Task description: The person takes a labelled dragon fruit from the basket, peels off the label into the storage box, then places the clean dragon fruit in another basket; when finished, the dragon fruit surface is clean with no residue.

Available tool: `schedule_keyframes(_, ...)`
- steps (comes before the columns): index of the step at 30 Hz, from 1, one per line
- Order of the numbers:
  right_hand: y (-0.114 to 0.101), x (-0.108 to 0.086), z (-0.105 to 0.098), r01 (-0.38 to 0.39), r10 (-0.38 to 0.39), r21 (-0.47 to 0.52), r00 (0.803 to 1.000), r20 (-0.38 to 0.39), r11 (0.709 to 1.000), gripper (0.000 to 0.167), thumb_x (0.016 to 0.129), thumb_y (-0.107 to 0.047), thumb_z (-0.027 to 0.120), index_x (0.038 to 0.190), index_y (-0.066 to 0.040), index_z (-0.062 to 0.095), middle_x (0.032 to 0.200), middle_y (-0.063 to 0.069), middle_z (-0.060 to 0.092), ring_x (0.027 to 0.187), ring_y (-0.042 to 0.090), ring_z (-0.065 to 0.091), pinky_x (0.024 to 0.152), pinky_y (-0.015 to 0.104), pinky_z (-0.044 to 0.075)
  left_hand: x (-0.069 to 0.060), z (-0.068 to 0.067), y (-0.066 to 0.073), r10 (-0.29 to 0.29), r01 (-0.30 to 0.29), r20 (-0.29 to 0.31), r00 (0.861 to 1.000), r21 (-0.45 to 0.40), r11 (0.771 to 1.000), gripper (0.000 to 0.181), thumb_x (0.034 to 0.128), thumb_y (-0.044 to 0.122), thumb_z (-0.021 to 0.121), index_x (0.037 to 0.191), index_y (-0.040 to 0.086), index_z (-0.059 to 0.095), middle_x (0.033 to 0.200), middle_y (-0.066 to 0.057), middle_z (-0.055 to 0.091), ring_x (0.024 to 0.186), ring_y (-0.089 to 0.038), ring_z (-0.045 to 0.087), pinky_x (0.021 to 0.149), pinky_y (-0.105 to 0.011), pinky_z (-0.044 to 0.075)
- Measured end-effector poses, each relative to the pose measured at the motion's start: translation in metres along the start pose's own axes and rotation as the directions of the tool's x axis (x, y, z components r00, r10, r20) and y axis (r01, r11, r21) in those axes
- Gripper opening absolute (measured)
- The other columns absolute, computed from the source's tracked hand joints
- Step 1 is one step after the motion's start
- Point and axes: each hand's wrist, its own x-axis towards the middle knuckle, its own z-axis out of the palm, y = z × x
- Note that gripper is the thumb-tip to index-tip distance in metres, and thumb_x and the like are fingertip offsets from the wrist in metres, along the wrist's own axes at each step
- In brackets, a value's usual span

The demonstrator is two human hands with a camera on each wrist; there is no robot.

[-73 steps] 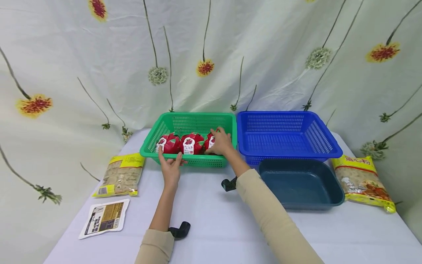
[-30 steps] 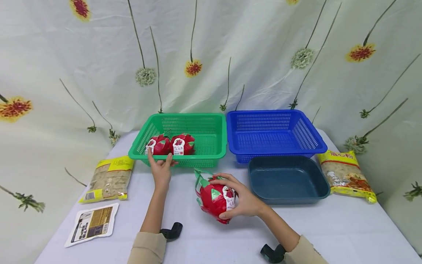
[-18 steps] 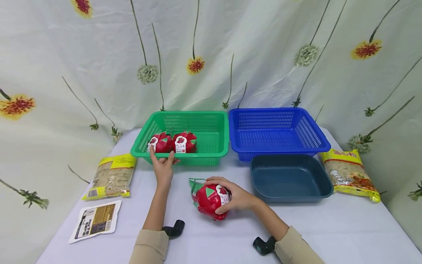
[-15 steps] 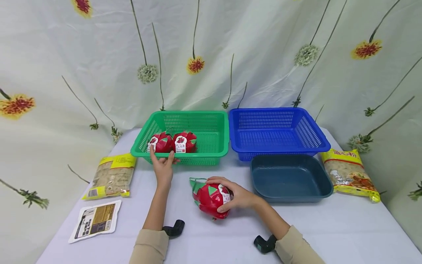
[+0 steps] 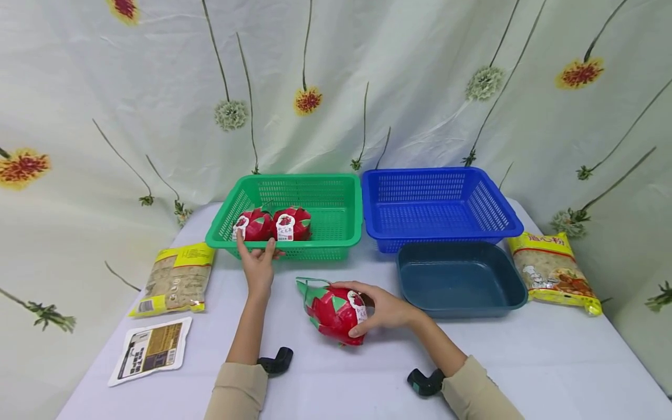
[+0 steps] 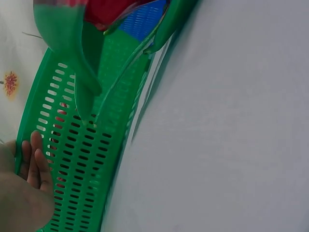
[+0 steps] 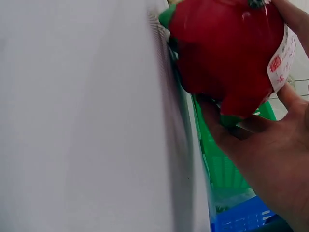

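Observation:
In the head view my right hand (image 5: 385,307) grips a red dragon fruit (image 5: 336,313) with green tips and a white label, in front of the green basket (image 5: 336,243). The right wrist view shows the same dragon fruit (image 7: 227,48) with my right fingers and thumb round it. My left hand (image 5: 257,269) holds the front rim of the green basket, fingers on both sides of it. Two more dragon fruits (image 5: 258,227) (image 5: 301,220) sit side by side inside, near that rim. In the left wrist view my left hand (image 6: 31,188) lies against the basket's holed wall (image 6: 72,159).
A blue basket (image 5: 446,240) adjoins the green one on the right, with a dark teal tray (image 5: 462,312) in front of it. Yellow bags lie at the left (image 5: 181,279) and right (image 5: 556,271). A flat white-edged packet (image 5: 152,350) lies front left. A patterned cloth hangs behind.
My right hand has brought one dragon fruit out of the green basket toward the front; over the last half second it has barely moved. My left hand has stayed on the rim.

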Motion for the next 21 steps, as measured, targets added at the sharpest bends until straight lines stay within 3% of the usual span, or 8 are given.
schedule_keyframes(5,-0.001,0.003,0.002,-0.015,0.003,-0.102,0.992,-0.123,0.995,0.089,0.066,-0.024,0.083,0.140,-0.027,0.033,0.129,-0.003,0.045,0.118,0.017,0.042,0.086,0.031,0.048,-0.001,0.000,0.002,-0.002,0.002,-0.004,1.000,0.005,1.000,0.083,0.0875,0.029,0.062,0.149,0.021,0.007,0.078,-0.002,0.059,0.064,-0.009,0.063,0.069,-0.019,0.050)
schedule_keyframes(8,-0.004,0.007,0.001,-0.041,0.011,-0.196,0.988,-0.151,0.980,0.092,0.063,-0.031,0.083,0.139,-0.028,0.032,0.125,-0.004,0.047,0.115,0.015,0.044,0.085,0.030,0.047,-0.002,0.000,0.004,0.007,-0.007,-0.005,1.000,0.007,1.000,0.083,0.0882,0.028,0.062,0.149,0.020,0.006,0.078,-0.002,0.059,0.064,-0.009,0.063,0.069,-0.018,0.050)
schedule_keyframes(15,-0.014,0.017,0.000,0.012,-0.032,-0.355,0.998,-0.050,0.935,0.094,0.060,-0.033,0.084,0.140,-0.028,0.034,0.132,-0.007,0.040,0.119,0.015,0.037,0.085,0.029,0.046,-0.002,0.001,0.003,0.009,-0.008,-0.005,1.000,0.015,1.000,0.082,0.0881,0.027,0.062,0.149,0.021,0.006,0.073,-0.002,0.058,0.063,-0.010,0.062,0.067,-0.019,0.049)
schedule_keyframes(18,-0.017,0.019,-0.001,0.038,-0.045,-0.387,0.999,-0.009,0.921,0.095,0.061,-0.033,0.085,0.140,-0.029,0.033,0.137,-0.008,0.034,0.123,0.013,0.032,0.089,0.029,0.044,-0.001,0.000,0.001,0.004,-0.004,-0.005,1.000,0.022,1.000,0.082,0.0880,0.028,0.062,0.149,0.023,0.007,0.073,-0.001,0.058,0.063,-0.010,0.062,0.068,-0.019,0.049)
schedule_keyframes(21,-0.017,0.020,-0.002,0.052,-0.048,-0.373,0.999,0.019,0.926,0.095,0.061,-0.031,0.085,0.141,-0.028,0.033,0.138,-0.007,0.033,0.124,0.012,0.032,0.091,0.030,0.043,0.000,-0.001,0.002,-0.004,0.004,-0.001,1.000,0.019,1.000,0.083,0.0879,0.028,0.062,0.149,0.023,0.006,0.072,-0.001,0.058,0.063,-0.011,0.063,0.068,-0.019,0.050)
